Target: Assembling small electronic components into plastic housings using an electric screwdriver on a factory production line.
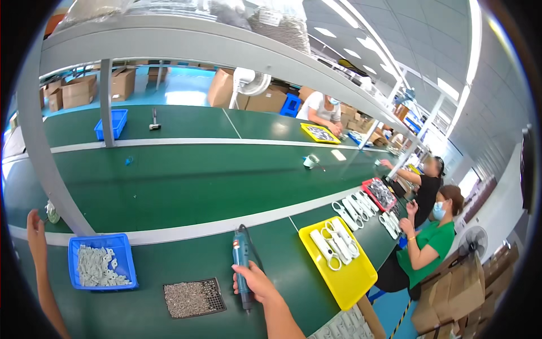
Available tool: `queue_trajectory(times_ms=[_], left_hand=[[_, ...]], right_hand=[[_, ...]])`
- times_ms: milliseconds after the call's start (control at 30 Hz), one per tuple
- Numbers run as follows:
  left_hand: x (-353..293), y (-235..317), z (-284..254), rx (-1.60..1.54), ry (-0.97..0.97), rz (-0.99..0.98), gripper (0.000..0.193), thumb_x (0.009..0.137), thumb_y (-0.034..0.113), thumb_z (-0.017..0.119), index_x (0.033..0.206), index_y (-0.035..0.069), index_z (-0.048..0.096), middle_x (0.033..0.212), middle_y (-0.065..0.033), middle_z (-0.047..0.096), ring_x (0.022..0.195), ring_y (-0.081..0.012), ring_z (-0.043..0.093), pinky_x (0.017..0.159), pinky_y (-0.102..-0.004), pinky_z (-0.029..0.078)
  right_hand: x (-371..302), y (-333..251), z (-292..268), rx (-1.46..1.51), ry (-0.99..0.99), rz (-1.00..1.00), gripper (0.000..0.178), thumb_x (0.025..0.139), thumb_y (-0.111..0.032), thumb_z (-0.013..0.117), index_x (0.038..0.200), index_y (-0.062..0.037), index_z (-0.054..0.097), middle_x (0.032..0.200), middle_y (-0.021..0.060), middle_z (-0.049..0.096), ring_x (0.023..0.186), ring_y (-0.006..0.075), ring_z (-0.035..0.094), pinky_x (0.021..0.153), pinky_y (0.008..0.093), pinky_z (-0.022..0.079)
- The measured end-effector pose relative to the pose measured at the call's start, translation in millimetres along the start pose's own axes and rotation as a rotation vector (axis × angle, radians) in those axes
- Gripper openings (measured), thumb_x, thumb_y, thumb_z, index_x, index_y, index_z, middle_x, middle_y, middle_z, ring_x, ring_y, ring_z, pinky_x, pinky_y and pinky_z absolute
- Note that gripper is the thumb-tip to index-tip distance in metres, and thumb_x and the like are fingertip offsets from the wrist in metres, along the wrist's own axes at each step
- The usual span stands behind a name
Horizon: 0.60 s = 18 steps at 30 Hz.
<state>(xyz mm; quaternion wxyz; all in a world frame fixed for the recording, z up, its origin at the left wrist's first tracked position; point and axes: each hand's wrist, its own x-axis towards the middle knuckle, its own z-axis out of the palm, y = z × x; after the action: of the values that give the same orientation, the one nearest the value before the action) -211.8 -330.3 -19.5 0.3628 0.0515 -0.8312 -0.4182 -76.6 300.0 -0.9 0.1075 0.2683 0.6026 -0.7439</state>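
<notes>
My right hand (257,282) has its fingers clamped on the blue electric screwdriver (241,264), long axis running away from me, just right of the screw tray (193,297) (left hand (35,233) open, empty, far left on the bench (169,186)).

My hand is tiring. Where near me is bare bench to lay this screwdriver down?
Bare green belt lies beyond the white strip. Nearer, a free patch sits between the black screw tray and the yellow tray around your right hand holding the blue electric screwdriver. Crowded: blue bin of grey parts.
</notes>
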Motion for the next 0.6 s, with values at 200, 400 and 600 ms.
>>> queue_trajectory(times_ms=[200,400,600], left_hand=[[58.0,-60.0,69.2,0.663,-0.135,0.008,0.074,0.082,0.015,0.062,0.144,0.013,0.023,0.138,-0.0198,0.039,0.129,-0.0361,0.036,0.106,-0.0421,0.027],[44.6,-57.4,93.9,0.605,-0.374,-0.217,0.077,0.079,0.014,0.064,0.144,0.017,0.024,0.13,-0.0184,0.048,0.12,-0.0371,0.046,0.099,-0.0447,0.036],[40.6,-71.4,92.6,0.413,-0.251,-0.036,0.068,0.079,0.009,0.063,0.139,0.011,0.033,0.121,-0.0197,0.054,0.112,-0.0358,0.052,0.096,-0.039,0.04]], right_hand=[[-28.9,7.2,-16.8,-0.828,0.206,-0.187,0.056,0.085,-0.032,0.06,0.13,-0.005,0.04,0.086,0.0121,0.058,0.072,0.0236,0.062,0.068,0.0387,0.051],[-49.0,14.9,-16.9,-1.326,0.48,-0.353,0.055,0.083,-0.032,0.06,0.13,-0.0078,0.043,0.095,0.0205,0.058,0.089,0.0364,0.059,0.074,0.0431,0.049],[-53.5,26.3,-17.7,-1.379,0.538,-0.473,0.055,0.083,-0.035,0.061,0.128,-0.0079,0.046,0.093,0.0189,0.056,0.086,0.0353,0.059,0.074,0.0441,0.049]])
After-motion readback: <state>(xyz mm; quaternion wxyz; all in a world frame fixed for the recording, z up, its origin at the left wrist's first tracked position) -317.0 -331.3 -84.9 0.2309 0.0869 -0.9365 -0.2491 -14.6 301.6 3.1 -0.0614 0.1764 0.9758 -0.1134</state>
